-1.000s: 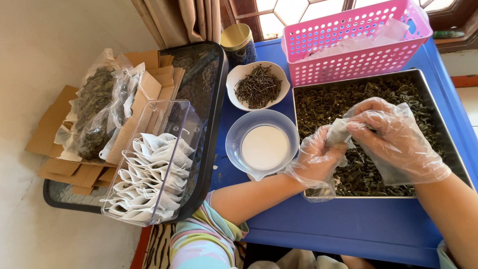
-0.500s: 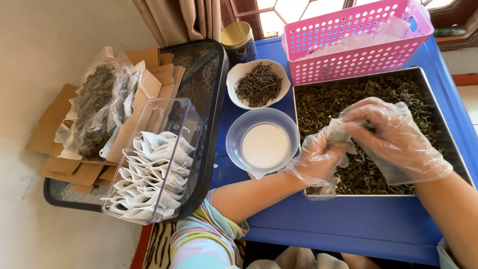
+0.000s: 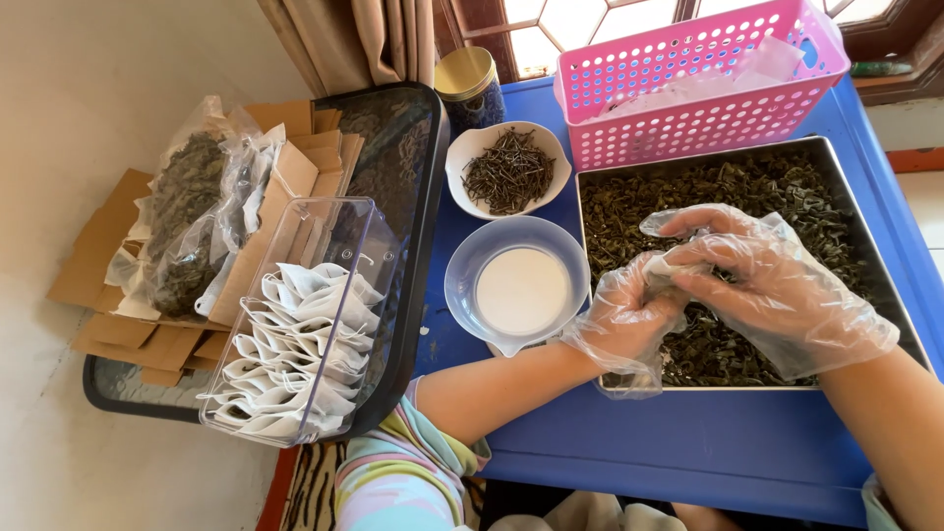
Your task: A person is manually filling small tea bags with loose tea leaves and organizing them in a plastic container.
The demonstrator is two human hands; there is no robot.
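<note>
Hands, 2, in clear plastic gloves: left hand (image 3: pixel 629 320) clenched on 1 small white sachet (image 3: pixel 669 270), held over metal tray (image 3: pixel 890 295) of dried leaves; right hand (image 3: pixel 757 275) arched above, fingertips pinching sachet top. Nearby: 1 clear cup w/ white disc (image 3: pixel 519 285), 1 white bowl of twigs (image 3: pixel 507 169), 1 pink basket (image 3: pixel 688 88), 1 clear box of empty sachets (image 3: pixel 305 324).

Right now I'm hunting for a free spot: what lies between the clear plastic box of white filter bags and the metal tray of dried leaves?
Head view: a clear plastic measuring cup stands there, beside the black tray's rim.
</note>
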